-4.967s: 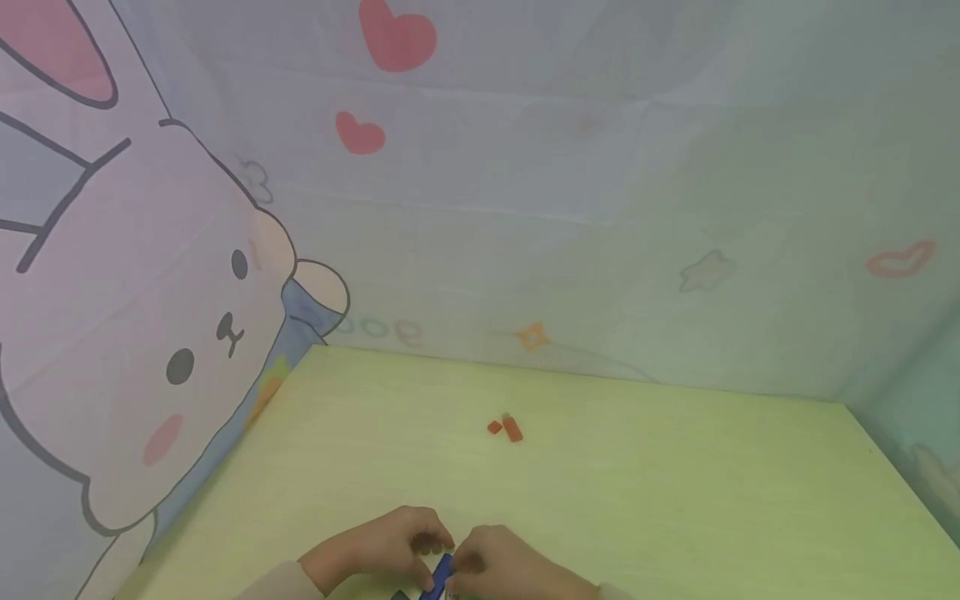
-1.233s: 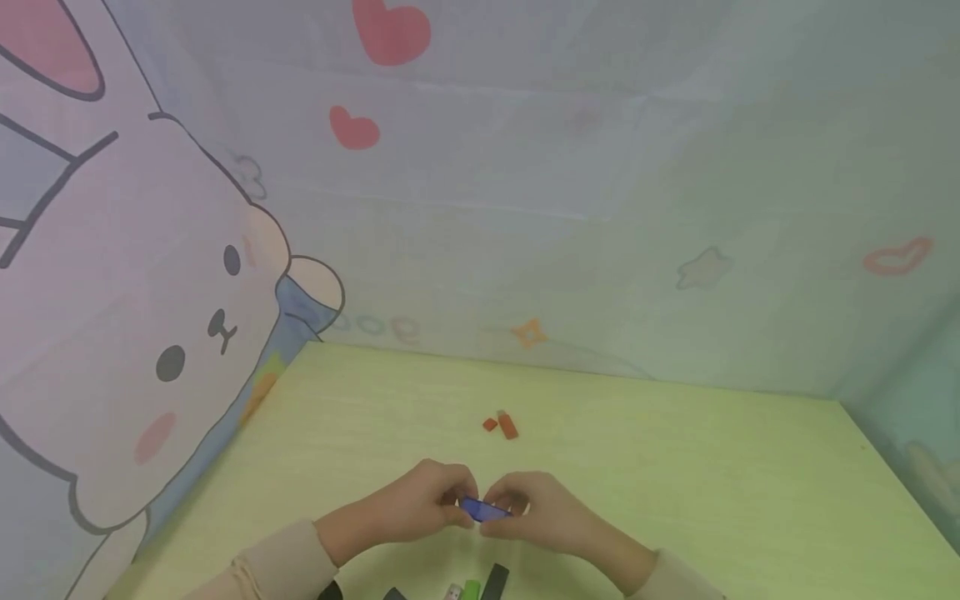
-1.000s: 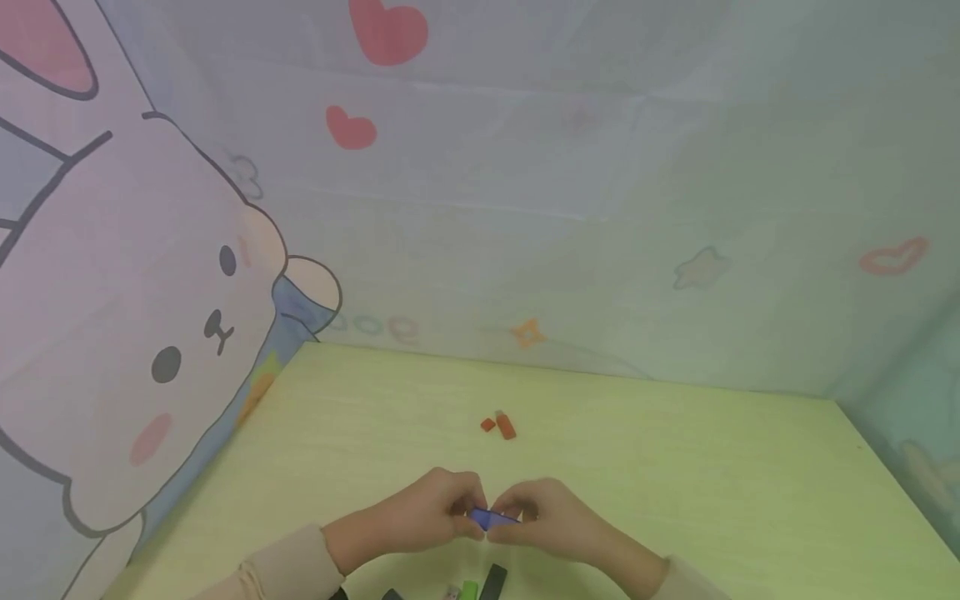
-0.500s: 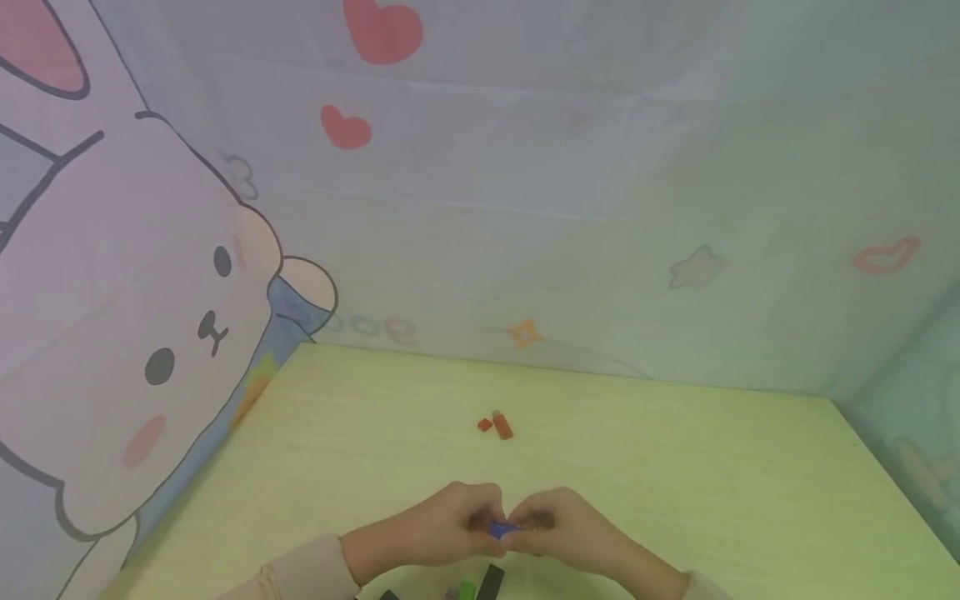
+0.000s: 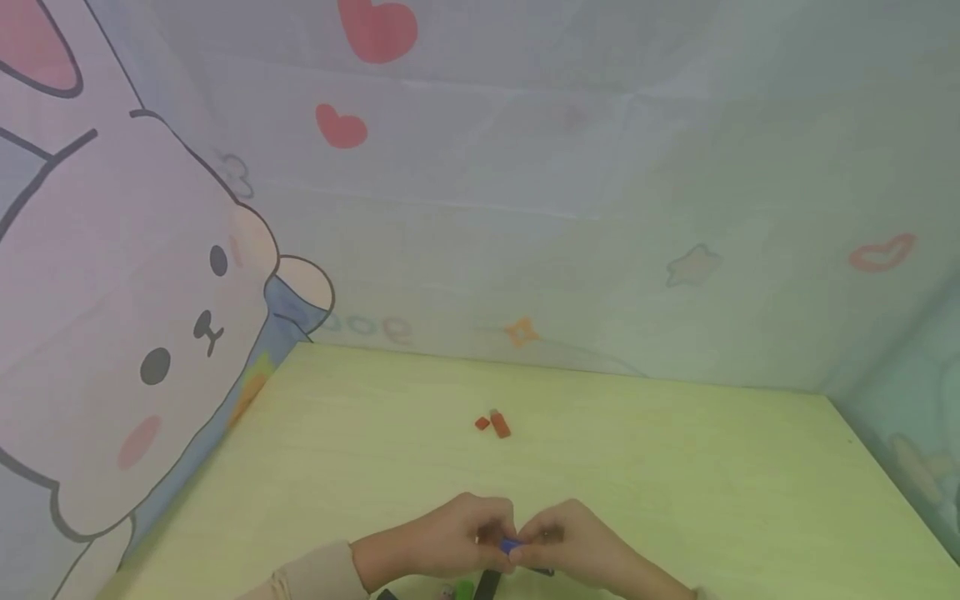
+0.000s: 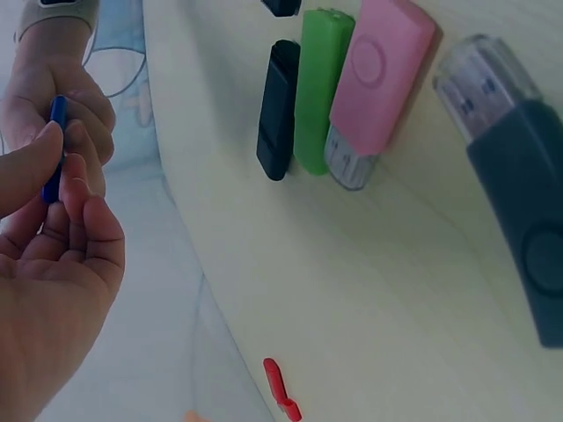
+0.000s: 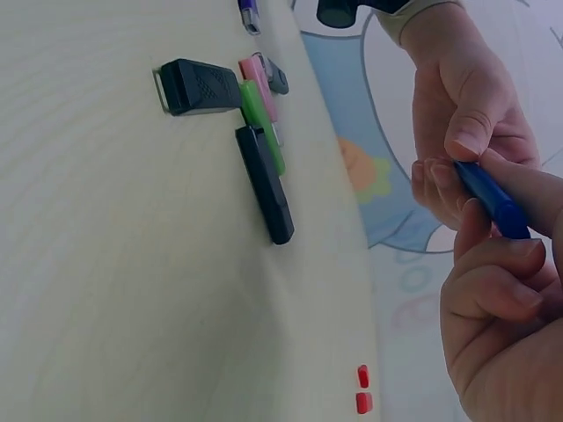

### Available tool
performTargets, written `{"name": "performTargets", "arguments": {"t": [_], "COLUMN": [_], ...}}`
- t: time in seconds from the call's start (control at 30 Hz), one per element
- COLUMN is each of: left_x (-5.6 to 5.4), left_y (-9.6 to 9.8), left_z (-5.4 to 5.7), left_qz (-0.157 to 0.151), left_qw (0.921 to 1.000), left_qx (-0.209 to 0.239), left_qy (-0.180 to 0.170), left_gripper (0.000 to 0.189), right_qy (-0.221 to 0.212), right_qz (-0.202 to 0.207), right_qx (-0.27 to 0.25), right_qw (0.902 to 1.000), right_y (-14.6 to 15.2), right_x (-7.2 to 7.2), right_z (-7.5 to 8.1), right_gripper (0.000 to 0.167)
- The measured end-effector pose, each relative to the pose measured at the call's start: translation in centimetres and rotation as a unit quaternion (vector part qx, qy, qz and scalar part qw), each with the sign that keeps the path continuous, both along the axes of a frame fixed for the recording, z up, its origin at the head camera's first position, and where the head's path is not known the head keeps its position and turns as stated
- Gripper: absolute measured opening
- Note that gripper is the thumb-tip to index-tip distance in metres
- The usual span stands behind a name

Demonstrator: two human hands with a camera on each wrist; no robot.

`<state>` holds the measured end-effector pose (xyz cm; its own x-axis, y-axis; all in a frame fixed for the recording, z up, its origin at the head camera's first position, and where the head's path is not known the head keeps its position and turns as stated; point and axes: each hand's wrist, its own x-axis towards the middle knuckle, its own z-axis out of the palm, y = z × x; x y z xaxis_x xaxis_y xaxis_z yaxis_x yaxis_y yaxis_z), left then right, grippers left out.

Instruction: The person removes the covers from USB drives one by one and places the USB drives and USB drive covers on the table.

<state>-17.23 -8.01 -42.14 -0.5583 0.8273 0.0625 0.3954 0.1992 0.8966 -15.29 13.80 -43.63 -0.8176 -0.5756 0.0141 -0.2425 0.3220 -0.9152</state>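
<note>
A slim blue USB flash drive is held above the table between both hands. My left hand pinches one end between thumb and fingers. The other end is pinched by my right hand, and the fingertips of the two hands nearly meet. Fingers cover most of the drive in the head view, leaving only a bit of blue. Seen from the left wrist, the blue stick stands edge-on between the hands. Farther off on the table lie a red USB drive and, beside its plug end, a small red cap.
Near the front of the pale yellow table lie a black drive, a green one, a pink one, a grey-blue one with its plug bare and a chunky black one. A printed cloth hangs behind.
The blue drive, low near the table's front edge 5 seconds ago, is now held up between both hands. Over the last second the hands have drifted right and nearer; the fingers cover more of it.
</note>
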Motion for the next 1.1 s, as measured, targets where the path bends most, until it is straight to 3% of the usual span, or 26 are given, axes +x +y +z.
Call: {"name": "performTargets", "arguments": {"t": [0.23, 0.53, 0.8, 1.1], "left_x": [0.0, -0.2, -0.2, -0.4], "left_y": [0.2, 0.3, 0.4, 0.6], "left_z": [-0.3, -0.3, -0.5, -0.6], "left_qz": [-0.02, -0.015, -0.01, 0.002], "left_qw": [0.9994, 0.9978, 0.9981, 0.9994], "left_qx": [0.007, 0.035, 0.038, 0.019], "left_qy": [0.028, 0.053, 0.047, 0.028], "left_gripper": [0.013, 0.01, 0.011, 0.012], "right_qy": [0.01, -0.007, 0.001, 0.012], "right_qz": [0.015, 0.032, 0.031, 0.02], "right_qx": [-0.044, -0.115, -0.112, -0.074], "right_qw": [0.9989, 0.9928, 0.9933, 0.997], "right_y": [0.4, 0.7, 0.8, 1.2], "right_x": [0.4, 0.4, 0.5, 0.0], "right_z": [-0.3, -0.7, -0.7, -0.7], "right_gripper": [0.019, 0.019, 0.021, 0.022]}}
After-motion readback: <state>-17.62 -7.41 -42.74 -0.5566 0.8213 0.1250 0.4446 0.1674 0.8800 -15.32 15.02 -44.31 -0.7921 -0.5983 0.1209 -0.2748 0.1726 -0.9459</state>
